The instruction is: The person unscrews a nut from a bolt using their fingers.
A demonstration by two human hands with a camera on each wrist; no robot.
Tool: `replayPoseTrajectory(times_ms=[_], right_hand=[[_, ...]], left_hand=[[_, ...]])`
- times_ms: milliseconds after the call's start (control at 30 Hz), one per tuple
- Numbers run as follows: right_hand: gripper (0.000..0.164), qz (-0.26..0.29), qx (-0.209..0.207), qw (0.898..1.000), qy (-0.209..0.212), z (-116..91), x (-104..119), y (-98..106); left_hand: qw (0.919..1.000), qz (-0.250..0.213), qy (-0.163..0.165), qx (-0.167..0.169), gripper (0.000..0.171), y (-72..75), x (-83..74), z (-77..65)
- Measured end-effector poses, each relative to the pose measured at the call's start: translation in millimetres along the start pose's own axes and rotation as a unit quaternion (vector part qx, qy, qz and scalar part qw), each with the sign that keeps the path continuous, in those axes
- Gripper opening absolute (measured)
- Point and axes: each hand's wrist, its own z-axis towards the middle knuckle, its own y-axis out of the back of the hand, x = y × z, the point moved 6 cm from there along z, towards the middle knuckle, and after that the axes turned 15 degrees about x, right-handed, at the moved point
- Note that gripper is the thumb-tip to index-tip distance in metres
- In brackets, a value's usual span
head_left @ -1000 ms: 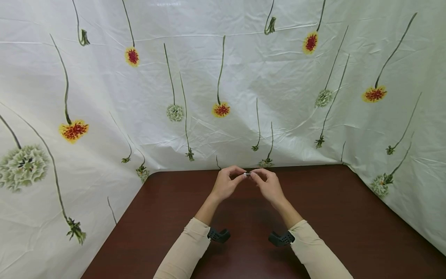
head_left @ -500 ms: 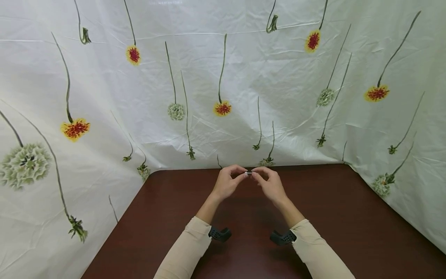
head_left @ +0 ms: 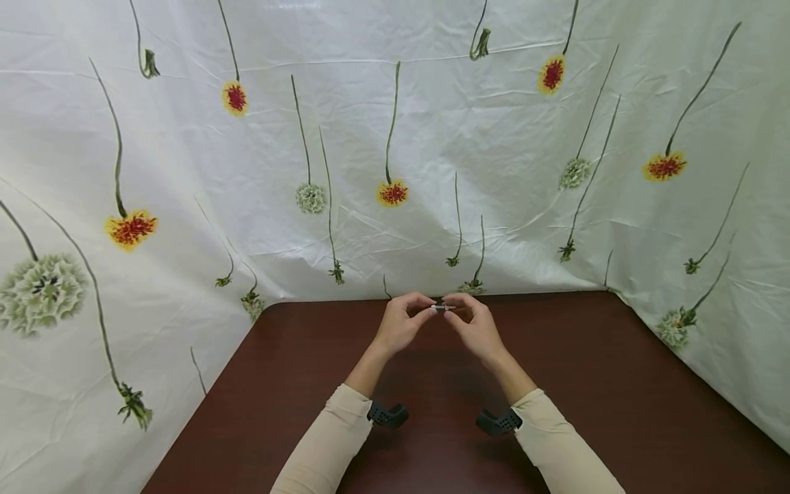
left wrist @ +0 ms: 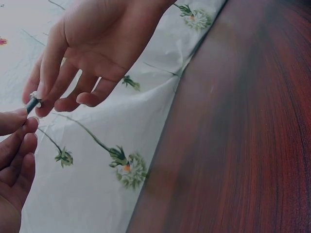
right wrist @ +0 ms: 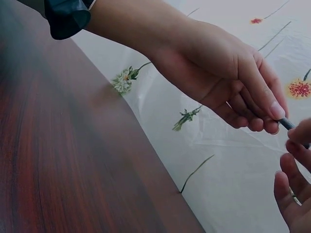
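Close to the far table edge, both hands meet at a small dark threaded bolt (head_left: 439, 307), held roughly level. My left hand (head_left: 398, 326) pinches its left part between thumb and fingertips. My right hand (head_left: 480, 333) has thumb and index finger at its other end, around a small silver nut (left wrist: 35, 98). The left wrist view shows the dark threads (left wrist: 31, 105) between the two sets of fingertips, the nut partly behind a fingertip. In the right wrist view a short length of shank (right wrist: 287, 124) shows, the rest covered by fingers. The other fingers of each hand curl loosely.
Below the hands lies a dark reddish-brown table (head_left: 432, 446). A white curtain with printed flowers (head_left: 382, 240) hangs behind it and along both sides. Each wrist carries a black strap mount (head_left: 389, 416) beside a cream sleeve (head_left: 336, 439).
The right thumb and index finger have shifted and parted slightly, so more of the bolt and the nut shows in the head view. The left hand keeps its place.
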Motion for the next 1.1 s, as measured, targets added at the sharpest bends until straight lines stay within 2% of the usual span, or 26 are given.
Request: replayPoseTrajectory(times_ms=[100,267,367,467,567,667,833,1000,1100], right_hand=[[0.033,-0.001,-0.002,1.000,-0.003,2.3,-8.8,-0.7],[0.025,0.003,-0.030,0.999,-0.020,9.8,-38.3,1.8],[0.020,-0.001,-0.036,0.999,-0.007,10.6,-41.8,3.1],[0.027,-0.005,-0.026,1.000,0.003,10.0,-42.0,2.3],[0.032,0.009,-0.017,1.000,-0.003,10.0,-43.5,0.1],[0.029,0.013,-0.027,0.999,-0.019,10.5,-44.9,0.2],[0.022,0.008,-0.037,0.999,-0.014,10.2,-38.3,1.1],[0.029,0.001,-0.019,1.000,-0.017,2.9,-11.1,-0.7],[0.027,0.003,-0.018,1.000,-0.021,0.5,-1.7,-0.7]], left_hand=[[1.0000,-0.001,-0.001,-0.002,0.012,0.4,-0.4,-0.2],[1.0000,-0.003,0.006,0.000,0.011,-0.5,0.5,-0.5],[1.0000,-0.001,0.009,0.000,0.011,-0.7,1.2,-0.5],[1.0000,0.000,0.006,-0.001,0.013,-0.8,1.2,-1.0],[1.0000,-0.002,0.000,-0.001,0.014,-0.9,0.3,-1.4],[1.0000,-0.004,-0.003,0.000,0.012,-0.8,-0.3,-1.4],[1.0000,-0.006,0.001,0.003,0.012,0.0,-0.6,-1.5],[1.0000,-0.008,0.000,0.003,0.013,0.8,-2.6,-1.3],[1.0000,-0.009,-0.002,0.000,0.012,1.5,-8.2,-1.4]])
